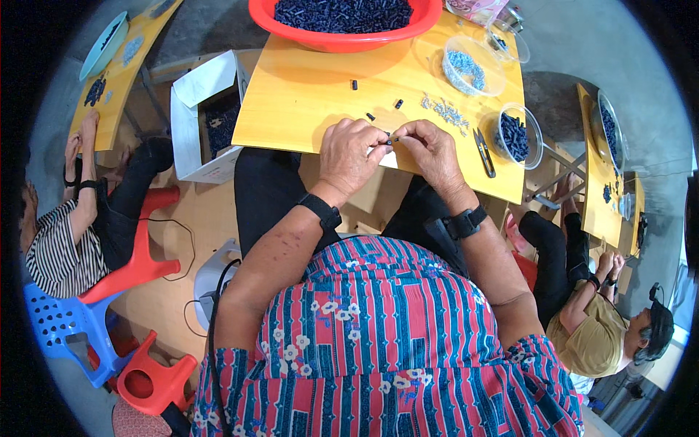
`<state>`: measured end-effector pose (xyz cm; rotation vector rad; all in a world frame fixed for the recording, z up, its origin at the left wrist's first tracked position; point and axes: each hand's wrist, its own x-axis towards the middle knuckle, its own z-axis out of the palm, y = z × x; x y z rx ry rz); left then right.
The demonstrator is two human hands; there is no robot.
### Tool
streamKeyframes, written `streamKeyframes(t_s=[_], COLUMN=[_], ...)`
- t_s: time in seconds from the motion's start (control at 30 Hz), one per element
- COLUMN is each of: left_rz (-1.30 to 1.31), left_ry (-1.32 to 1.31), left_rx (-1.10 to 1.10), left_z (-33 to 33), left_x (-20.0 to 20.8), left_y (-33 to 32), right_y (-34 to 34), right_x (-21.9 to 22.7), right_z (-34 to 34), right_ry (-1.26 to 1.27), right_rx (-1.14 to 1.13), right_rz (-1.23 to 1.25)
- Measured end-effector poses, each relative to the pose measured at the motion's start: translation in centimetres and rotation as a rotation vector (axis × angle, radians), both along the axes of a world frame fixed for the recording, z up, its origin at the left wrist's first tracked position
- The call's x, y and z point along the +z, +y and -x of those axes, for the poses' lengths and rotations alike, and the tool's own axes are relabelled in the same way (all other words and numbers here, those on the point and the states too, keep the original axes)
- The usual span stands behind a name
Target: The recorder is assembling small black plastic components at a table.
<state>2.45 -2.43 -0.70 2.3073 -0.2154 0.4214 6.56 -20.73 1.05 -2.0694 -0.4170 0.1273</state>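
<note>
At the near edge of the yellow table (306, 95), my left hand (353, 154) pinches a small black plastic piece (388, 141) between thumb and fingertips. Fingertip to fingertip with it, my right hand (431, 153) is closed in a pinch too; what it grips is too small to make out. Beyond my hands lie three loose black pieces (399, 103). A scatter of tiny silvery parts (445, 111) spreads to the right of them. Thread snips (483, 153) rest near my right hand, beside a clear round tub (537, 146) of black pieces.
A red basin (342, 42) heaped with black pieces stands at the far edge. Back right is a clear tub (496, 79) of silvery parts. An open white box (188, 138) sits left of the table. Co-workers sit at tables on both sides, near red stools (149, 375).
</note>
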Motion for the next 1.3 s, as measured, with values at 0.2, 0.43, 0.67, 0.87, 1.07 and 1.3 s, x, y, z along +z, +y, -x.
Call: streamKeyframes(t_s=[0.2,0.43,0.67,0.87,1.07,1.3], left_rz=[-0.003,0.005,-0.013,-0.032,-0.044,-0.001], left_ry=[-0.001,-0.024,-0.038,-0.035,-0.023,-0.035], left_rx=[0.005,-0.009,-0.003,-0.005,-0.007,-0.004], left_z=[0.1,0.1,0.2,0.1,0.2,0.1], left_x=[0.0,0.1,-0.1,-0.2,-0.1,-0.1], left_y=[0.0,0.0,0.0,0.0,-0.1,-0.1], right_y=[0.5,0.7,0.7,0.7,1.0,0.8], right_x=[0.7,0.8,1.2,1.5,1.9,2.4], right_z=[0.2,0.2,0.2,0.2,0.0,0.1], right_ry=[-0.010,-0.050,-0.072,-0.136,-0.353,-0.523], right_rx=[0.024,0.030,0.044,0.069,0.188,0.327], right_rz=[0.063,0.097,0.143,0.196,0.309,0.468])
